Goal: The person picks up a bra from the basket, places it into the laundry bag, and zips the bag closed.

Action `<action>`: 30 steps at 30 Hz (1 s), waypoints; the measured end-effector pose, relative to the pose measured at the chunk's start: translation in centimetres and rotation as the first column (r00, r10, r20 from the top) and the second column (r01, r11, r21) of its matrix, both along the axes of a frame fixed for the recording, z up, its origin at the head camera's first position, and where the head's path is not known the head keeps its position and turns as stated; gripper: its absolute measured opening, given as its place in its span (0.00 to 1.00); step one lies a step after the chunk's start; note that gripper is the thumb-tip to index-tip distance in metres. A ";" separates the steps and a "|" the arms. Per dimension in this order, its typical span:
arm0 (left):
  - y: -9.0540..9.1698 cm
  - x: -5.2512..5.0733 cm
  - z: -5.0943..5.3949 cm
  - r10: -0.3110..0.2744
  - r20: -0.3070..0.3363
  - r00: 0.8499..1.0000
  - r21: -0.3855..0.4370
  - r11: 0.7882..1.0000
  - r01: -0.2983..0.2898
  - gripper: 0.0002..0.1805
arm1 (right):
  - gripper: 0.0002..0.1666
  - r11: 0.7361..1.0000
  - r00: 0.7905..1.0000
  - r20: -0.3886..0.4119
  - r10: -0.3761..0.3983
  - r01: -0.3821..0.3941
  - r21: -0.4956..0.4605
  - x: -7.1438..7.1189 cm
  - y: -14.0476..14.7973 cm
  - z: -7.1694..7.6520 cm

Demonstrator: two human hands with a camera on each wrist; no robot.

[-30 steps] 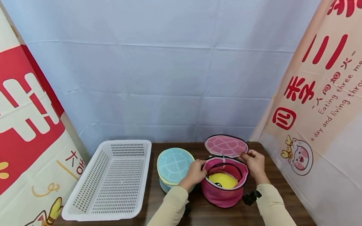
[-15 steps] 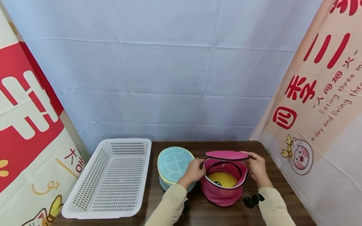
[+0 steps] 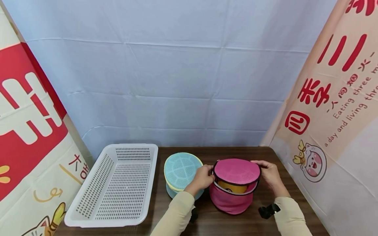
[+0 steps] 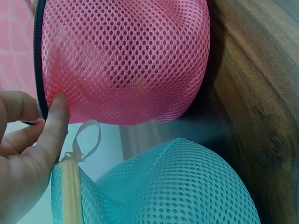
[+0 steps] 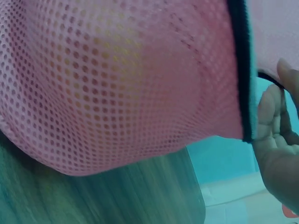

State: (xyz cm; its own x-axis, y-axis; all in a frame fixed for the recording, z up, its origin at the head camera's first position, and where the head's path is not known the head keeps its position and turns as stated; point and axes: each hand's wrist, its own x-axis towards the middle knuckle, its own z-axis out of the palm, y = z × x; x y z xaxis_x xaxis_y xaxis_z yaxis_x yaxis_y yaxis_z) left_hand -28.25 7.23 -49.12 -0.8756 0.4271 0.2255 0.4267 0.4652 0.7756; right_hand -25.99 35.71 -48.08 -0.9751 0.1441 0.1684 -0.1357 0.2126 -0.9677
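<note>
A round pink mesh laundry bag (image 3: pixel 231 201) with a black zipper edge stands on the table at the right. Its lid (image 3: pixel 237 171) tilts over the opening, leaving a gap at the front. Through that gap a yellow thing (image 3: pixel 231 187) shows inside; most of it is hidden. My left hand (image 3: pixel 203 178) pinches the bag's rim at its left side, thumb on the outer mesh in the left wrist view. At the far right side my right hand (image 3: pixel 270 173) holds the lid's edge between thumb and fingers. Close on the left sits a blue mesh laundry bag (image 3: pixel 183 170) with a yellow zipper edge.
A white perforated plastic basket (image 3: pixel 152 183) occupies the left of the dark wooden table (image 3: pixel 206 226). Hanging cloths stand behind the table and along both sides. The blue bag is right beside my left forearm.
The pink bag's lid has swung from upright down and forward over the opening, guided by my right hand. My left hand has stayed at the rim.
</note>
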 end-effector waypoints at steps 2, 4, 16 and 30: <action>0.0 0.0 0.0 -0.001 0.011 1.000 0.000 1.000 0.001 0.22 | 0.13 0.999 0.999 0.021 0.046 -0.047 0.022 0.2 0.3 0.3; -0.1 0.0 0.1 -0.003 0.020 1.000 -0.010 1.000 0.003 0.22 | 0.14 0.995 0.994 0.043 0.097 -0.097 -0.014 0.2 0.7 0.5; 0.0 0.3 0.4 -0.040 0.250 0.967 0.262 0.965 -0.028 0.19 | 0.13 0.970 0.986 0.062 0.153 -0.138 -0.199 0.7 1.1 0.9; 0.1 0.5 -0.1 0.002 0.149 0.989 0.252 0.967 -0.040 0.15 | 0.18 0.955 0.997 -0.012 -0.079 0.079 0.285 0.8 -0.5 1.6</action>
